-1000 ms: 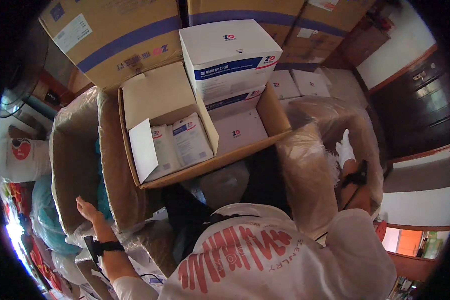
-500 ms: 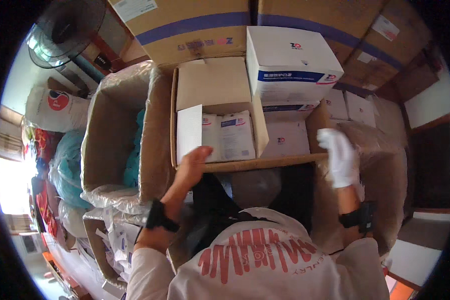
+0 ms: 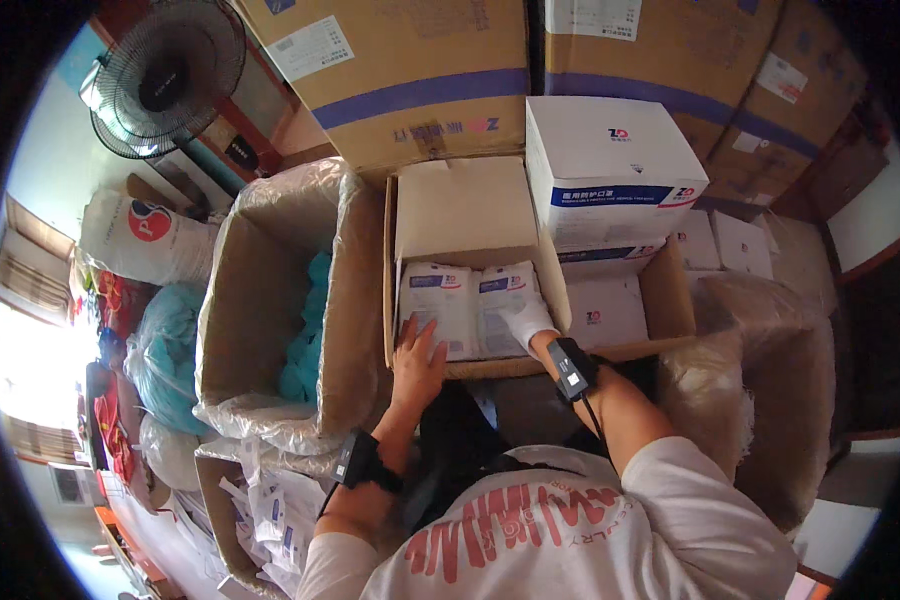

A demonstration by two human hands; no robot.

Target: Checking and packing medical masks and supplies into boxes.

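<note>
Two side-by-side stacks of white packets with blue and red print fill an open white box inside a brown carton [image 3: 515,367]. On the left packets [image 3: 440,300], my bare left hand [image 3: 420,358] lies with fingers spread near their front edge. My right hand [image 3: 530,322], in a white glove, rests on the right packets [image 3: 503,285], fingers stretched over their right side. Its fingertips are hard to make out. The raised lid [image 3: 462,212] of the white box leans back behind the packets.
A closed white box [image 3: 615,150] sits higher at the right, above another white box [image 3: 607,310] in the carton. Left stands a plastic-lined carton [image 3: 260,215] with teal material [image 3: 308,335]. Large cartons [image 3: 410,80] rise behind; a fan [image 3: 165,80] is far left.
My right hand has come in from the carton's right side onto the packets. My left hand has shifted onto the left packets; the white flap beside them no longer stands over them.
</note>
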